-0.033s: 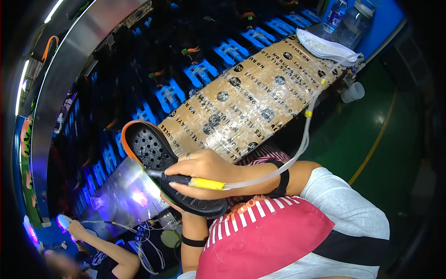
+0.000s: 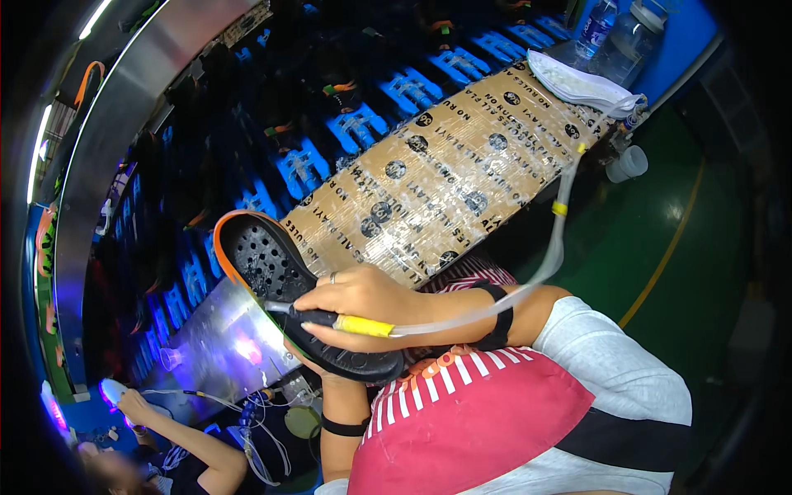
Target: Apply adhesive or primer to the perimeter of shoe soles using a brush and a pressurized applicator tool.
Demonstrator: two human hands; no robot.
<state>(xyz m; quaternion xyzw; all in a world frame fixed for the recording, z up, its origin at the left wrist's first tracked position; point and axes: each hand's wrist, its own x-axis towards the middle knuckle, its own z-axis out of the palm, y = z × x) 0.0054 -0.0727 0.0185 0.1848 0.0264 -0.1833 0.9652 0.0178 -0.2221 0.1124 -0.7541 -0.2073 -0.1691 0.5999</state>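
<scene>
A: Start from the shoe sole (image 2: 285, 276) and go rightward. What's left of it?

B: Low and left of the sole, another person's hand (image 2: 132, 404) works beside a violet lamp glow, with thin wires trailing nearby. Above the sole runs a conveyor (image 2: 346, 132) of blue carriers.

A: And the sole itself?

B: Black, perforated, orange-rimmed, tilted with its toe up and left. The left hand (image 2: 330, 371) cups it from underneath, fingers wrapped around its heel end. The right hand (image 2: 371, 301) lies across it, fingers closed around a black applicator with a yellow collar (image 2: 351, 323), its nozzle touching the sole's inner face.

A: Right of the sole?

B: A clear hose (image 2: 561, 223) runs from the applicator up past a tape-wrapped cardboard counter (image 2: 445, 190), where a white insole-like piece (image 2: 577, 82) lies near two water bottles (image 2: 610, 37).

A: How far along?

B: I judge it mid-application; I can't see any coating, so done and remaining areas can't be told.

A: Hidden?

B: The sole's heel, the nozzle tip and the left palm; the carriers' loads are too dark.
</scene>
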